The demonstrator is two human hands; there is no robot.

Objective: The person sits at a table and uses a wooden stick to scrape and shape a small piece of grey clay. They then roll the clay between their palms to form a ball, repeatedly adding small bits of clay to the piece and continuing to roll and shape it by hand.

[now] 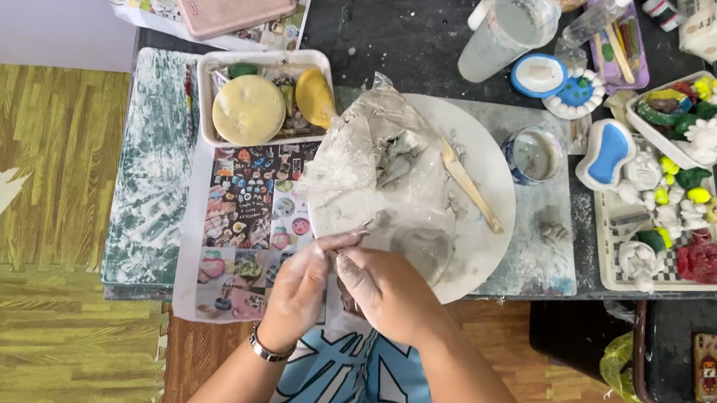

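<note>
My left hand (302, 283) and my right hand (384, 290) meet at the near edge of a round white board (488, 167), both smeared with grey clay. The fingers pinch a small grey clay piece (352, 243) between them; which hand carries it I cannot tell. On the board lie a crumpled clear plastic sheet (372, 163) with grey clay scraps and a wooden modelling stick (471, 186). My left wrist wears a bracelet.
A white tray (208, 99) with yellow sponges stands at the left, a pink phone (233, 0) behind it. A small water cup (533, 155), a clear plastic cup (509, 30) and trays of painted clay figures (675, 188) fill the right side. Printed paper (244, 216) covers the table's near left.
</note>
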